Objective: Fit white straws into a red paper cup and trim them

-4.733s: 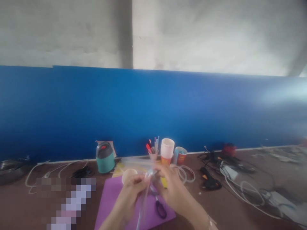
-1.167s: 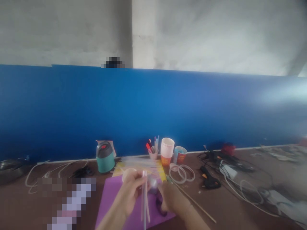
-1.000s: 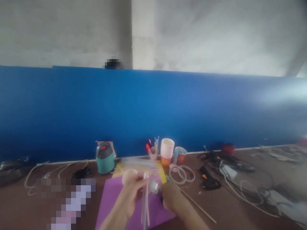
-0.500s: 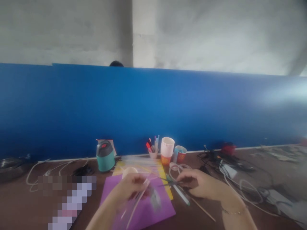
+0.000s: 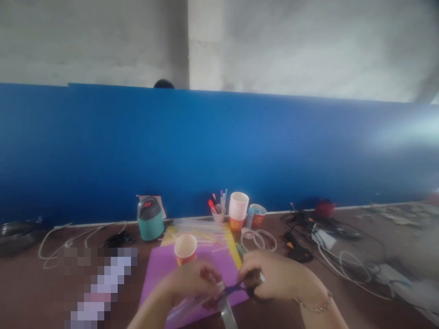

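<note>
My right hand point(image 5: 274, 278) is closed on the dark handles of scissors point(image 5: 235, 288), whose blades point left to my left hand. My left hand point(image 5: 194, 283) is closed around thin pale sticks point(image 5: 187, 308), smeared by motion. A shiny, see-through strip point(image 5: 228, 315) hangs below the blades, close to the left fingertips; I cannot tell what holds it. Both hands are low over a purple sheet point(image 5: 156, 265). Just beyond my left hand a paper cup point(image 5: 185, 249) stands upright on that sheet.
Behind lies yellow paper point(image 5: 233, 242) with straws. At the back stand a teal-and-grey container point(image 5: 151, 219), a pen cup point(image 5: 218, 214), stacked paper cups point(image 5: 238, 210) and another cup point(image 5: 258, 216). White cable coils point(image 5: 262, 240) and a black glue gun point(image 5: 297, 247) lie right. A blue partition point(image 5: 206, 146) closes the back.
My right hand has moved left and down, bringing the scissors up to my left hand. My left hand has lowered, uncovering the paper cup. The view has tilted down slightly.
</note>
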The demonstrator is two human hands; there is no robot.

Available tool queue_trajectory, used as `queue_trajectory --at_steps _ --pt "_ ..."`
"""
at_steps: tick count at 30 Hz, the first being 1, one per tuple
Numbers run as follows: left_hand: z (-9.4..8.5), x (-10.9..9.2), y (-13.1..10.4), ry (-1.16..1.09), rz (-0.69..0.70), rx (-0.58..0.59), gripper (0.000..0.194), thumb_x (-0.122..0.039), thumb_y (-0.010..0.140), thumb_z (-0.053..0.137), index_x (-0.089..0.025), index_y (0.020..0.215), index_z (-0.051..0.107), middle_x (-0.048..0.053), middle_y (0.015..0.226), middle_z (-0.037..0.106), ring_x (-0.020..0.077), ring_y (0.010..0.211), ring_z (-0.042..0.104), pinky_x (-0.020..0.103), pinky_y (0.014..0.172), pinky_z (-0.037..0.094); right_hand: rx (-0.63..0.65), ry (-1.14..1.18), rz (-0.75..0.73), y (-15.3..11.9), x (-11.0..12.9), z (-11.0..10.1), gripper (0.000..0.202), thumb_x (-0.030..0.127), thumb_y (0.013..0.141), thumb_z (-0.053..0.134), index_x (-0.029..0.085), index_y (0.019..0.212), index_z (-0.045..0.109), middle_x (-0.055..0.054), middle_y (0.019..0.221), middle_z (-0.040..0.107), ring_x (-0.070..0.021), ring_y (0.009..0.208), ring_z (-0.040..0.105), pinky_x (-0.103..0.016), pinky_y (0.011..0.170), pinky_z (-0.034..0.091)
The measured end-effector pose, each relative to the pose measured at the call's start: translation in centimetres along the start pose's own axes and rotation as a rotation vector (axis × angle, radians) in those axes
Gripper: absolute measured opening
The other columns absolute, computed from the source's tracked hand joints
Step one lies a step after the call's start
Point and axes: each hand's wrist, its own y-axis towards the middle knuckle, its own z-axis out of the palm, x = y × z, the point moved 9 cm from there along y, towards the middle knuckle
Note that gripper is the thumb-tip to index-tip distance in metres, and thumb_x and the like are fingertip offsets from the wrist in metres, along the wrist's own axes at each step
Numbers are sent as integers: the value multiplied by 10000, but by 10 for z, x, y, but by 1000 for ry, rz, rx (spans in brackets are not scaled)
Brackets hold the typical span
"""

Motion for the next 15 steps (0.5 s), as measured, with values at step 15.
queue_trajectory --at_steps 15 --pt "-5 2 1 355 1 66 218 -224 597 641 -166 803 679 0 613 626 125 538 560 226 521 431 217 -39 60 7 -2 24 364 225 587 639 248 947 683 15 863 651 -145 729 530 -210 589 361"
